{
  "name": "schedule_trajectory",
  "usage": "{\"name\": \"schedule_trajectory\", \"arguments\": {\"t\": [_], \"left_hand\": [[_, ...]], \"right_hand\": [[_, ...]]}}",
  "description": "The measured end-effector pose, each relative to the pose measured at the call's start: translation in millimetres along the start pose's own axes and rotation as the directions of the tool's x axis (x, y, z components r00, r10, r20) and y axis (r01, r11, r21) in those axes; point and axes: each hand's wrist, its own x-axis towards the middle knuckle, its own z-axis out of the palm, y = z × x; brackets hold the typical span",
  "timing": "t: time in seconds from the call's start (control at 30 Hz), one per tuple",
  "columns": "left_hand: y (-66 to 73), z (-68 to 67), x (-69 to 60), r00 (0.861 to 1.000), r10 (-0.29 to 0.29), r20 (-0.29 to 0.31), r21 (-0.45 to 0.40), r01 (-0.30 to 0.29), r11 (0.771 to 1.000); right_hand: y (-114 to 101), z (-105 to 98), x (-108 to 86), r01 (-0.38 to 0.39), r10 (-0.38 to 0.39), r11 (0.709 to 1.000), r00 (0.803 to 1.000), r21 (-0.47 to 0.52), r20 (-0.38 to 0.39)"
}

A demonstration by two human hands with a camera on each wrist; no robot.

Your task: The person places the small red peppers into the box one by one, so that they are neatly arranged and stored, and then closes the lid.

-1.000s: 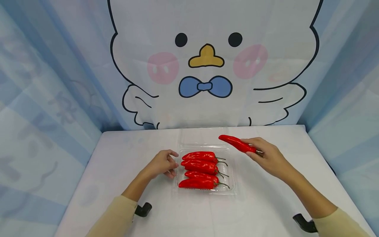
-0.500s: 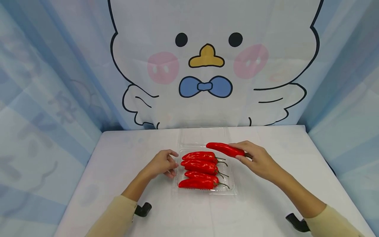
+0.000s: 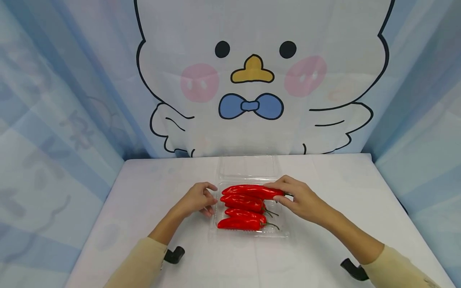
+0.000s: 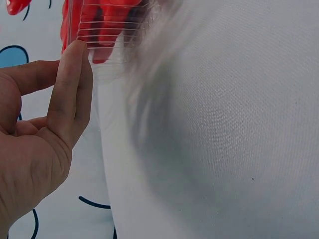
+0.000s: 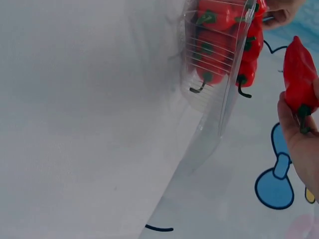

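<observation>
My right hand (image 3: 297,198) grips a long red chili pepper (image 5: 298,74) near its stem end, fingers on one side and thumb on the other. In the right wrist view that pepper hangs apart from the others, above the clear plastic box (image 3: 282,230). Several more red chili peppers (image 3: 239,223) lie side by side in the box, tips to the left and green stems to the right. In the head view the held pepper covers most of the farthest one. At the box's left edge rests my left hand (image 3: 198,199), its fingertips (image 4: 77,47) touching the ribbed wall.
The box's clear lid (image 3: 248,166) lies folded back toward the rear edge of the white-covered table (image 3: 151,192). A printed cloth backdrop (image 3: 252,132) rises right behind it. Blue-and-white curtains (image 3: 54,160) hang at both sides.
My right hand has moved left and downward with the chili pepper, from beyond the box's right side to over its far row. My left hand has stayed at the box's left edge.
</observation>
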Motion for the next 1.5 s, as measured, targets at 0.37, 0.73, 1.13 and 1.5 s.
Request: {"name": "schedule_trajectory", "arguments": {"t": [0.37,0.73,1.13,1.5], "left_hand": [[1.3,-0.1,-0.3,1.0,-0.002,0.001,0.004,0.002,1.0],[1.2,-0.4,-0.2,1.0,-0.009,0.001,0.001,0.009,1.0],[0.0,-0.6,0.4,1.0,-0.007,-0.002,-0.001,0.007,1.0],[0.5,-0.4,0.2,1.0,-0.005,0.001,-0.003,0.005,1.0]], "right_hand": [[-3,21,3.5,0.053,-0.054,0.998,0.997,0.03,0.047],[-8,36,7.6,0.008,-0.008,1.0,0.997,0.007,0.082],[-10,51,8.4,0.028,-0.029,1.0,0.998,0.012,0.065],[-12,58,9.3,0.032,-0.033,0.999,0.997,0.013,0.067]]}}
